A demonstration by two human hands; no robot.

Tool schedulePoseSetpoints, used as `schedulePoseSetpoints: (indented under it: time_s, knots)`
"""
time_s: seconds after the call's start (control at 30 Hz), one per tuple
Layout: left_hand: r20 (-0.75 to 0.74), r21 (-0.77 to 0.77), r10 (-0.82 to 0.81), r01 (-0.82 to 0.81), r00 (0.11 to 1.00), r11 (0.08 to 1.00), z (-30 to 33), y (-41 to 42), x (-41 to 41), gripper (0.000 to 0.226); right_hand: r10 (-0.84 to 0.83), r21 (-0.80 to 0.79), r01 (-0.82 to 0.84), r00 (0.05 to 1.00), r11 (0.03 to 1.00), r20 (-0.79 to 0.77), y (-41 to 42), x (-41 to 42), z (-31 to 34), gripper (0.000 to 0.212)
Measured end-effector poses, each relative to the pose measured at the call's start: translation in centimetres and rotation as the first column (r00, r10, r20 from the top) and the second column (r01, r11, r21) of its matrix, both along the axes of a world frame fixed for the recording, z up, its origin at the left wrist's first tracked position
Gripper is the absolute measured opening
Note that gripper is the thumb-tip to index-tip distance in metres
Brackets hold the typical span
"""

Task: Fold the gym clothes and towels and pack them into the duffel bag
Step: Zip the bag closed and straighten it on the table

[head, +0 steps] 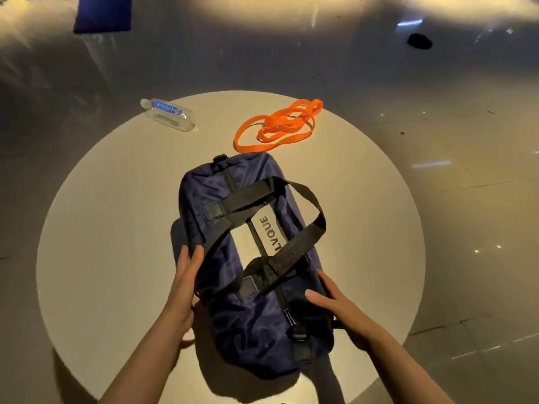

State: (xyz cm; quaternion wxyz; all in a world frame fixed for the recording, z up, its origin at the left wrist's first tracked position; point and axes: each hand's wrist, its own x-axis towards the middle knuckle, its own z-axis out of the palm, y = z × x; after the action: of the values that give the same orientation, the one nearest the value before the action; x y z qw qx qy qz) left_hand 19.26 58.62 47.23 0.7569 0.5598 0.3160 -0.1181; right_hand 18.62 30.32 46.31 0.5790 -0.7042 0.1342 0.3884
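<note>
Two hands flank the near end of the bag (248,258): the left hand (183,287) lies flat against its left side, fingers straight, and the right hand (335,304) rests on its right side, fingers straight, thumb on top. Neither grips anything. The navy bag lies zipped on the round table (102,228), black straps (262,205) looped over it. Beyond the bag lies an orange band (277,123); beyond and left of the bag, a bottle (167,114) on its side.
</note>
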Motion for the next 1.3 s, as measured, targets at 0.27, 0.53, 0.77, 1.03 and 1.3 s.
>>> schedulePoseSetpoints:
  time_s: [0.27,0.53,0.77,1.03,1.3]
  knots:
    - [0.069,0.056,0.001,-0.005,0.998,0.998,-0.8,2.9,-4.3,0.109,-0.428,0.211,0.412,0.903,0.886,0.035,8.5,-5.0,-2.2,0.105]
    - [0.083,0.044,0.021,-0.025,0.996,0.999,-2.0,0.8,-8.2,0.122,-0.503,0.187,0.500,0.864,0.846,-0.034,9.7,-5.5,-3.4,0.108]
    - [0.140,0.059,-0.096,0.088,0.985,0.994,-2.4,-1.9,-3.0,0.093,-0.595,0.130,0.586,0.802,0.800,0.051,8.7,-3.0,-3.9,0.111]
    - [0.178,0.180,-0.352,0.321,0.919,0.930,-4.3,-8.5,8.0,0.116,-0.686,0.144,0.671,0.713,0.728,0.147,1.6,6.9,-4.6,0.096]
    - [0.155,0.359,-0.498,0.421,0.853,0.833,-6.4,-14.7,17.9,0.104,-0.728,0.223,0.693,0.646,0.686,0.231,-5.0,16.1,-4.5,0.107]
